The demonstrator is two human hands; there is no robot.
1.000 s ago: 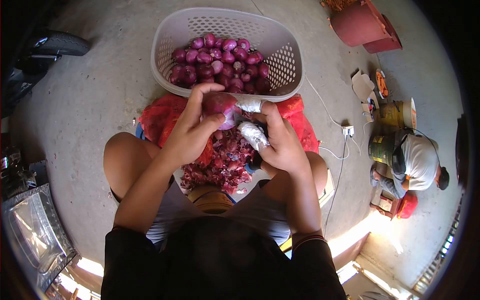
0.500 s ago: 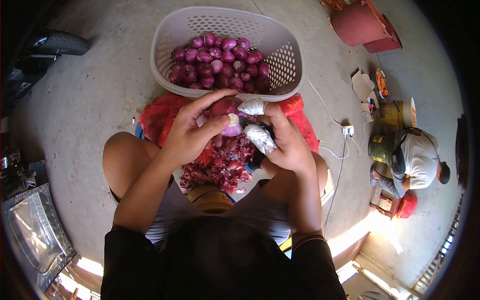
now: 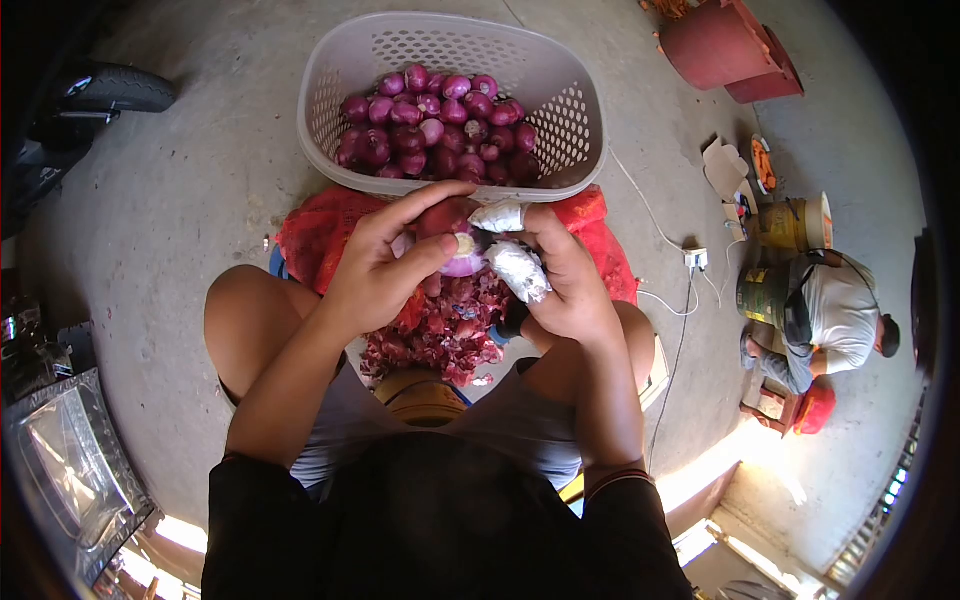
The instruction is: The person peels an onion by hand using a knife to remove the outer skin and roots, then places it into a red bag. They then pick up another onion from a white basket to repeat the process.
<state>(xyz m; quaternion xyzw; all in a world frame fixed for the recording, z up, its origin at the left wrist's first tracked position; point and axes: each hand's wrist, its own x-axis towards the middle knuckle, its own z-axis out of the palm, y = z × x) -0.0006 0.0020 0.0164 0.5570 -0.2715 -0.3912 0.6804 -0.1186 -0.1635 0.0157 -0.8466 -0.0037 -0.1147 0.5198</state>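
Note:
My left hand (image 3: 385,255) is wrapped round a red onion (image 3: 445,216), its pale cut end turned toward me under the thumb. My right hand (image 3: 560,270) has silver wrapping on its thumb and a finger, both pressed close to the onion's right side. Between them shows a dark bit of what looks like a small knife (image 3: 484,238), mostly hidden by the wrapped fingers. Below both hands lies a heap of red onion skins (image 3: 440,335). Beyond them, a grey plastic basket (image 3: 330,110) holds many peeled red onions (image 3: 430,130).
Red mesh sacking (image 3: 318,235) spreads under the basket's near side. A yellow bucket (image 3: 415,395) stands between my legs. To the right are a power strip (image 3: 696,259) with cords, buckets (image 3: 795,225), red tubs (image 3: 715,45) and a seated person (image 3: 840,315). A tyre (image 3: 125,87) is at left.
The right hand's wrapped thumb and finger have shifted slightly left, closer over the onion. The onion has tilted a little, and my left hand keeps its grip.

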